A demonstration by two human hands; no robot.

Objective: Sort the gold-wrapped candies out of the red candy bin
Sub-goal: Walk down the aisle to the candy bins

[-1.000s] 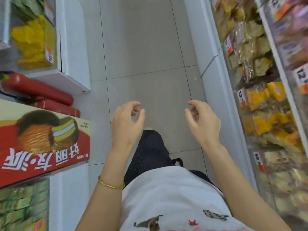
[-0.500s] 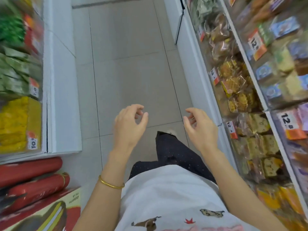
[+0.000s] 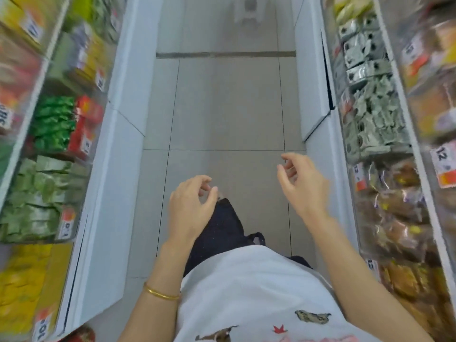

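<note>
Aisle view, both hands idle over the floor [image 3: 222, 107].
Our left hand [image 3: 191, 206] and right hand [image 3: 303, 186]: fingers [image 3: 195, 180] loosely curled, holding nothing. Bins [image 3: 82, 183] hold green packets [image 3: 53, 124] left, silver packets [image 3: 370, 107] right. Red candy bin: we can't tell, too blurred.

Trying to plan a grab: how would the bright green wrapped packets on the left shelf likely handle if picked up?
The green packets look small and shiny-wrapped, so they are probably light and a bit slippery. They lie in a loose heap, so pushing one would likely shift its neighbours. Blur hides whether they are stiff.
</note>
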